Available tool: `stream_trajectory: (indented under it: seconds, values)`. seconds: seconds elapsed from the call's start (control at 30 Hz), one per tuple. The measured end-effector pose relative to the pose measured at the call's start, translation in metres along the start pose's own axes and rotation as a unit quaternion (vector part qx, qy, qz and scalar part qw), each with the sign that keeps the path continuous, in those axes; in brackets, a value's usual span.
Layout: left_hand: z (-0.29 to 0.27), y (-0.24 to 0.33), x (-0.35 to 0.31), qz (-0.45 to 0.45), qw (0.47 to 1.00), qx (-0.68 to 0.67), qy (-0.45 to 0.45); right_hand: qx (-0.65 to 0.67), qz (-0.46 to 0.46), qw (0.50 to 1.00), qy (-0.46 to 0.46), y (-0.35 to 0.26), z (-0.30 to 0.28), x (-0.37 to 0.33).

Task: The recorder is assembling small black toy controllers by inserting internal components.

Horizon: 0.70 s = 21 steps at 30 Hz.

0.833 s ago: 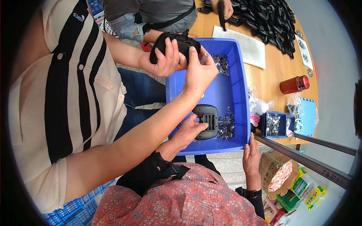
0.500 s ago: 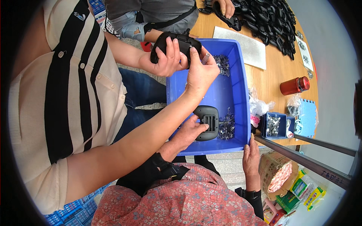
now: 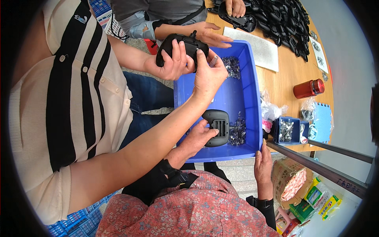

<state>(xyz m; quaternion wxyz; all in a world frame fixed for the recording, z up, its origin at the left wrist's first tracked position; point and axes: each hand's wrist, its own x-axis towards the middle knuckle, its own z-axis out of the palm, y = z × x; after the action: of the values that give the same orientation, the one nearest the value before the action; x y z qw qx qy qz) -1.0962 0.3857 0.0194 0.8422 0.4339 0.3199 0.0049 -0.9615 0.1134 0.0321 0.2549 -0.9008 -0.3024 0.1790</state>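
Head view, sole entry.

Item 1: blk casing [image 3: 222, 125], qty 1, rounded, w/ slotted recess facing up; sits within near end of blue tub [image 3: 252, 93], beside a pile of small shiny parts [image 3: 237, 132]. On tub floor or held just above it: we can't tell.

Item 2: our L hand [image 3: 195, 141], clamped on casing's L side, thumb on the face by the slots, fingers at the edge.

Item 3: our R hand [image 3: 263, 164], at tub's near R corner; gripping the rim or merely touching, we can't tell.

Item 4, nearby: co-worker in striped top [image 3: 85, 91], w/ 2nd blk unit [image 3: 185, 46] at tub's far L; table [image 3: 274, 85] to the R, w/ red flask [image 3: 308, 89] and heap of blk housings [image 3: 276, 23].

Step, our judgement: steadying, i.e. casing held face-up one-handed, no tool seen in ours.

Next move, approx., also our judgement: shifting the casing calls for a firm L hold, clear of the loose parts; two-handed work calls for the R hand off the tub.
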Motion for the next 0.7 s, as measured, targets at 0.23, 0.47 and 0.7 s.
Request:
stream_trajectory:
  seconds: [0.23,0.47,0.7]
  values:
    - [0.0013,0.001,-0.0009,-0.001,1.0,0.0,-0.008,0.003,-0.007,1.0,0.002,0.001,0.0,-0.0005]
    - [0.0077,0.0074,-0.0007,0.01,1.0,-0.018,0.002,-0.001,-0.013,1.0,0.009,0.0034,0.0011,-0.0005]
    - [0.0062,0.0038,-0.0001,0.011,1.0,-0.015,0.008,0.004,-0.018,1.0,0.014,0.0033,0.002,0.0007]
